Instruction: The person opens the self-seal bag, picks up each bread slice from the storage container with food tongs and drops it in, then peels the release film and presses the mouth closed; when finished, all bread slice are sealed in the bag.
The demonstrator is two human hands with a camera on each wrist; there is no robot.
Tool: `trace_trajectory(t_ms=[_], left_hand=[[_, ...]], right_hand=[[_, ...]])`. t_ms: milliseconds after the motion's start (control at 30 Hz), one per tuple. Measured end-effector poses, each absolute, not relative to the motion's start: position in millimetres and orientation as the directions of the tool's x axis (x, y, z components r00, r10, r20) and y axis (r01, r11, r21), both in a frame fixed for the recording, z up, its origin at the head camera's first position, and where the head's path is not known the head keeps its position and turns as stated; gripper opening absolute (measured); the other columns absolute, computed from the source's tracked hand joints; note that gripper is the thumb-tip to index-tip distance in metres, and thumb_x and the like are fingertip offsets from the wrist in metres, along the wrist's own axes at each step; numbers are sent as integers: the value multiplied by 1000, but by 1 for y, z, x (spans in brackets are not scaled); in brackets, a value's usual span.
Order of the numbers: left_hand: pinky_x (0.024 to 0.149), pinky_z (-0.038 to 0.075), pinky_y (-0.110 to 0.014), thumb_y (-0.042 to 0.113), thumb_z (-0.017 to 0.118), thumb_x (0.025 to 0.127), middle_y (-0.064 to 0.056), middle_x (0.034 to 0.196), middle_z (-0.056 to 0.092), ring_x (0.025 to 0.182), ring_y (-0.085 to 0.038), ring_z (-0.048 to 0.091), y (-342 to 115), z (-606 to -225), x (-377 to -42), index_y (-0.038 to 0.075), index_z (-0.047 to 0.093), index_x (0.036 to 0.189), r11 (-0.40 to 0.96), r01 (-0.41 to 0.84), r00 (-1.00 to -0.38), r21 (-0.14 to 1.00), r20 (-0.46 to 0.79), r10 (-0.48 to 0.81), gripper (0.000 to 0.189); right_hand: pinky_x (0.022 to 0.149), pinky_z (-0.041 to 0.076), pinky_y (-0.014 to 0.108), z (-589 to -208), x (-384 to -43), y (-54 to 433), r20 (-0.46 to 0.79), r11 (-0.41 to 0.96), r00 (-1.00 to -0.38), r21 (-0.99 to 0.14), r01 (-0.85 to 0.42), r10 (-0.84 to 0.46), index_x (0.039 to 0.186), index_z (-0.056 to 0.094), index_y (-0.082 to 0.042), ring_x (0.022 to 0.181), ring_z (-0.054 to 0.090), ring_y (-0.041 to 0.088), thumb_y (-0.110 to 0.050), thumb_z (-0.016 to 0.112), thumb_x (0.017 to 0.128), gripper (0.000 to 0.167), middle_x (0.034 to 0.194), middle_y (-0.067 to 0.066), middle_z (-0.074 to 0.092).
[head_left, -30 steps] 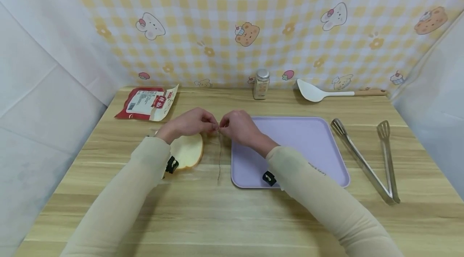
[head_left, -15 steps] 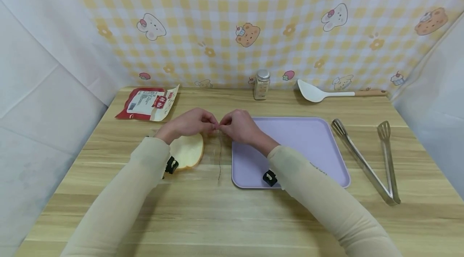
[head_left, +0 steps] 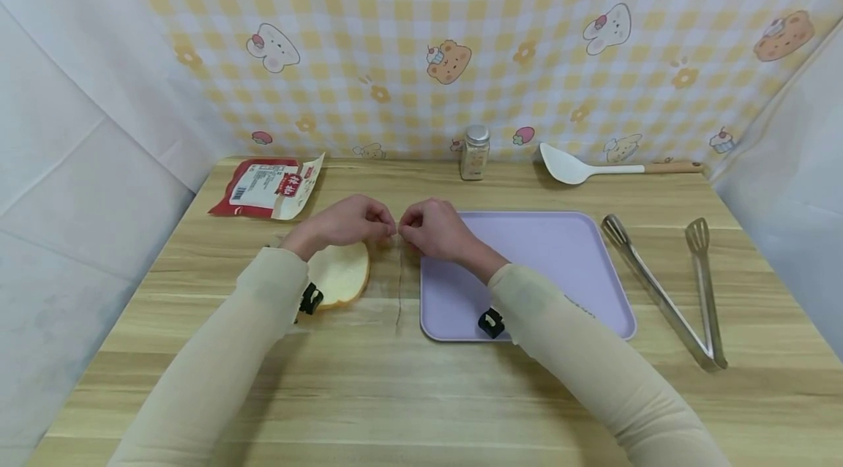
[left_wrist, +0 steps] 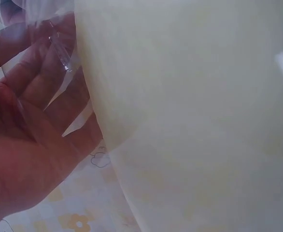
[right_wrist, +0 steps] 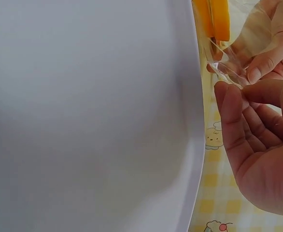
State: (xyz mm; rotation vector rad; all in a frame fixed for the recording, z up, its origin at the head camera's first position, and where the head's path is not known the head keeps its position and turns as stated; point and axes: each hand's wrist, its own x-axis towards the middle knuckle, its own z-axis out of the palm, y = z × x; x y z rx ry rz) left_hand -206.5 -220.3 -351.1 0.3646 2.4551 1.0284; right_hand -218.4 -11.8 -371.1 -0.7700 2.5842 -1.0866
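Clear plastic film (right_wrist: 222, 68) is pinched by the left hand (head_left: 352, 220) and right hand (head_left: 437, 230) above the wood-grain worktop (head_left: 369, 394), backed by yellow-checked cloth (head_left: 395, 20).

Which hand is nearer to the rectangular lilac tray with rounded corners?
Right. In the head view, the right hand overlaps the far left corner of the lilac tray; the left hand is apart from it, farther left.

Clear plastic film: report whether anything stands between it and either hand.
Nothing visible does. The right hand pinches the clear plastic film directly, and the left hand pinches it close by. The purple tray lies to the right, not between them.
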Motion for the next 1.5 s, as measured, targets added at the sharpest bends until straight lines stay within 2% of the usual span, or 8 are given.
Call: trace_trajectory(t_ms=[233, 467, 767, 967, 1233, 1500], left_hand=[[85, 51, -32, 14, 60, 105, -14, 113, 76, 98, -24, 67, -220, -351, -208, 2, 74, 115, 690, 65, -864, 721, -305, 401, 21], [81, 51, -30, 14, 62, 104, -12, 108, 76, 92, -22, 66, -219, -350, -208, 3, 75, 111, 694, 74, -870, 716, -294, 396, 18], [82, 49, -31, 16, 63, 101, -8, 97, 74, 90, -17, 63, -227, -352, -207, 1, 72, 108, 680, 53, -902, 732, -256, 346, 19], [82, 50, -31, 19, 64, 103, -9, 98, 74, 89, -16, 62, -228, -352, -207, 0, 72, 109, 664, 40, -899, 747, -264, 350, 21], [87, 52, -32, 18, 61, 105, -14, 105, 75, 95, -20, 66, -226, -353, -208, -2, 70, 112, 647, 19, -900, 763, -269, 344, 23], [86, 51, -32, 19, 61, 105, -11, 103, 73, 98, -22, 65, -226, -353, -208, 0, 70, 113, 654, 5, -908, 756, -270, 320, 23]], right_hand=[[55, 50, 22, -372, -219, -9, -10, 577, -834, -726, -374, -552, 98, 80, -5, 59, 61, 10, -13, 66, 101, 16, 76, 6, 74], [54, 50, 23, -373, -219, -6, -9, 560, -838, -748, -356, -545, 98, 80, -7, 54, 61, 10, -14, 68, 101, 15, 75, 10, 75], [55, 53, 25, -375, -217, 1, -26, 547, -850, -776, -314, -526, 98, 80, -4, 55, 63, 10, -13, 68, 99, 15, 75, 12, 75], [56, 52, 25, -374, -214, 4, -30, 539, -843, -781, -316, -538, 98, 80, -4, 57, 63, 11, -12, 68, 99, 15, 74, 10, 75], [56, 51, 25, -375, -209, 8, -12, 547, -845, -767, -335, -534, 95, 81, -6, 58, 63, 12, -11, 67, 97, 15, 70, 3, 73], [56, 51, 25, -372, -203, 11, -9, 548, -831, -756, -358, -556, 94, 81, -6, 59, 63, 11, -9, 68, 96, 13, 70, 2, 72]])
